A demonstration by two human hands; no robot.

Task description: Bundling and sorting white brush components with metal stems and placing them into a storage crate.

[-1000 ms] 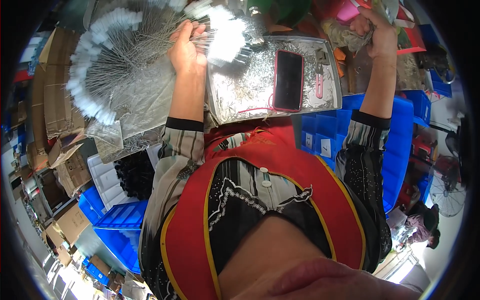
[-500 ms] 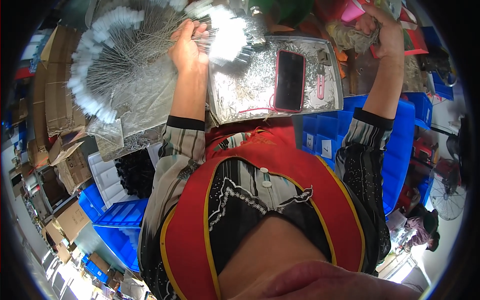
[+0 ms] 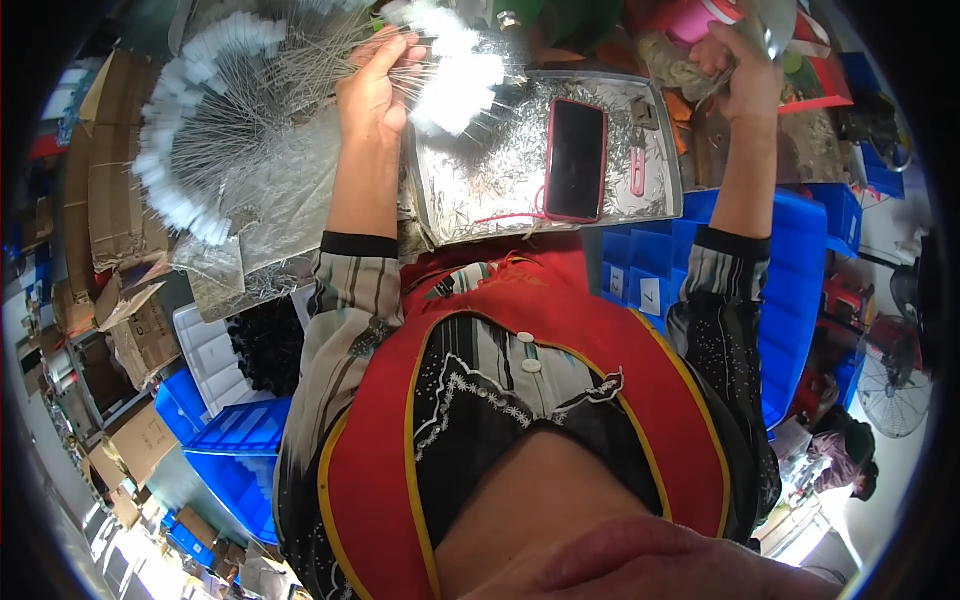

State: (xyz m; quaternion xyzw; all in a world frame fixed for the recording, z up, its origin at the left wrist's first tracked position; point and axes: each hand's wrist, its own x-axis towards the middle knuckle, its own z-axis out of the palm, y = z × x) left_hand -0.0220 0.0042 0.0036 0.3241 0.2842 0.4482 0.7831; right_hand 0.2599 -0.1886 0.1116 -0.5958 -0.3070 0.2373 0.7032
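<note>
At the upper left, my left hand [image 3: 375,88] is closed around the thin wire stems of a bunch of small white-bristled brushes [image 3: 455,85]. Their tips stand out to the right, over a tray. Many more such wire brushes [image 3: 215,125] lie fanned out to the left of this hand. My right hand [image 3: 745,75] is at the upper right, its fingers curled beside a pale crumpled cloth [image 3: 680,65] and a bright pink object [image 3: 695,20]. A shiny, blurred thing shows just above that hand; what the fingers grip is hidden.
A shallow tray [image 3: 450,225] strewn with wire clippings holds a phone [image 3: 577,160] in a red case and a pink cutter [image 3: 637,170]. Blue bins [image 3: 795,300] stand below my right forearm. Cardboard [image 3: 125,170] borders the left side; black bristly things [image 3: 265,345] sit in a white bin.
My right hand has shifted left and slightly down, and the pale cloth now lies beside its fingers. The left hand with its brushes has moved slightly left.
</note>
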